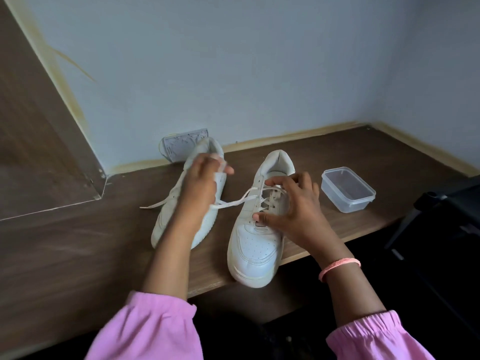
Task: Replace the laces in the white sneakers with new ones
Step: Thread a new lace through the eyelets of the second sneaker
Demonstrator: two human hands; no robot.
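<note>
Two white sneakers stand on a brown wooden table (78,245), toes toward me. The right sneaker (257,245) is laced, and its toe hangs over the table's front edge. My right hand (291,209) rests over its eyelets, with thumb and fingertips touching the laces. A loose white lace (233,202) runs leftward from its upper eyelets, and its free end lies on the table. My left hand (200,188) hovers above the left sneaker (166,219), blurred; the lace passes under its palm. Whether the left hand grips the lace is unclear.
A clear, lidless plastic box (346,189) sits on the table right of the sneakers. A flat pale packet (179,146) leans against the wall behind the left sneaker. A dark chair (441,219) stands at the right. Walls close off the back and the right side.
</note>
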